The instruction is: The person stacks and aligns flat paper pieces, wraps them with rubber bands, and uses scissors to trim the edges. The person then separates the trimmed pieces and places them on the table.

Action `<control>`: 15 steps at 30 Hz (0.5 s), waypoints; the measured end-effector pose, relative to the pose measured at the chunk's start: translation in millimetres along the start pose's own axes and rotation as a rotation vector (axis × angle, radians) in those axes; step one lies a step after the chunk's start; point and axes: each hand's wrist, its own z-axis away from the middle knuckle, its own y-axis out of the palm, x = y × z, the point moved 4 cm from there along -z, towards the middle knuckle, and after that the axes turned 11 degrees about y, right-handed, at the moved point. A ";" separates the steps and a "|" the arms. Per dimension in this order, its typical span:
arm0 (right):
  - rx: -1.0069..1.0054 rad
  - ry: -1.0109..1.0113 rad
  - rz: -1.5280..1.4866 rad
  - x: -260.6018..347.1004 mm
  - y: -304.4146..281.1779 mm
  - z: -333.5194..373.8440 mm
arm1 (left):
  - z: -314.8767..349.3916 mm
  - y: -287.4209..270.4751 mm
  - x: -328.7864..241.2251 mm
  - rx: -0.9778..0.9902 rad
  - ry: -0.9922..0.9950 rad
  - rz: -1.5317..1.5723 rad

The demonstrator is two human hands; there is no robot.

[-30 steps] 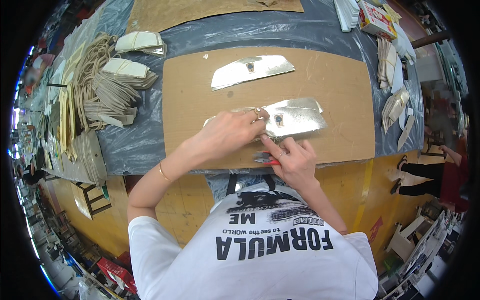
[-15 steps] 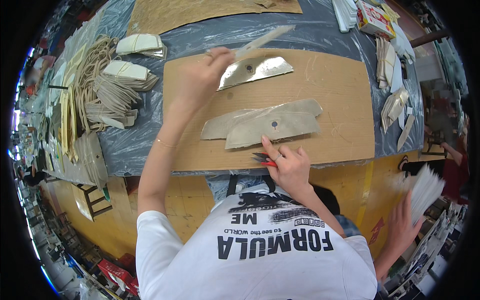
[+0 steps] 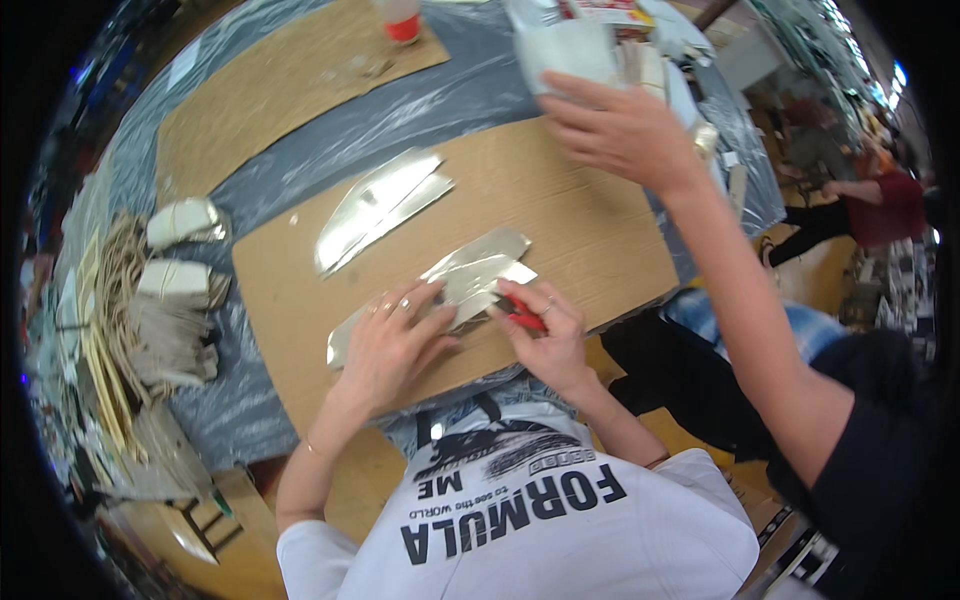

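Note:
Curved, flat silver-faced pieces (image 3: 485, 285) lie overlapping on the near part of a brown cardboard sheet (image 3: 570, 240). My left hand (image 3: 390, 340) rests over their left part, fingers bent and apart, hiding some of their surface. In my right hand (image 3: 550, 335) is a small pair of red-handled thread snips (image 3: 523, 315); that hand's fingertips are at the right end of the pieces. Farther off on the cardboard lies a second group of shiny silver pieces (image 3: 380, 210), which neither hand touches.
A co-worker's arm (image 3: 725, 230) reaches in from the right to a white stack (image 3: 570, 55) at the far edge. Bundled beige pieces (image 3: 175, 330) cover the table's left side. Beyond the cardboard are a brown sheet (image 3: 240, 120) and a red-and-white cup (image 3: 402, 25).
My left hand has come down from the far pieces, where it held a strip, onto the near ones. The co-worker's white stack has moved from the lower right to the table's far side.

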 end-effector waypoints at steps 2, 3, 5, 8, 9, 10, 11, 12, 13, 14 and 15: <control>0.005 0.032 0.014 -2.8 -3.7 -0.7 | -1.1 3.2 -0.9 -0.013 -0.003 -0.025; 0.008 0.034 0.024 -3.3 -4.1 -1.2 | -0.4 3.9 -1.3 -0.025 0.006 -0.026; 0.028 0.045 0.028 -4.3 -3.5 -1.9 | 3.7 4.3 -0.4 -0.068 -0.040 -0.014; 0.036 0.042 0.035 -5.4 -1.2 -3.7 | 8.2 7.7 -3.3 -0.090 -0.057 -0.005; 0.039 0.027 0.027 -5.6 -0.5 -4.4 | 8.7 9.0 -4.5 -0.107 -0.072 -0.006; 0.042 0.021 0.020 -6.3 -0.1 -5.1 | 8.8 9.9 -4.4 -0.123 -0.099 0.016; 0.045 0.018 0.014 -7.4 0.0 -5.8 | 8.6 10.4 -4.9 -0.143 -0.116 0.033; 0.048 0.027 0.020 -9.0 -0.1 -6.3 | 8.6 10.2 -5.4 -0.166 -0.134 0.050; 0.051 0.036 0.028 -11.1 -0.5 -7.1 | 8.2 10.6 -6.1 -0.163 -0.143 0.056; 0.054 0.047 0.038 -13.3 -1.1 -8.0 | 7.9 10.5 -6.7 -0.164 -0.153 0.060; 0.037 0.043 0.030 -14.9 -2.5 -9.0 | 7.7 10.3 -7.2 -0.172 -0.162 0.061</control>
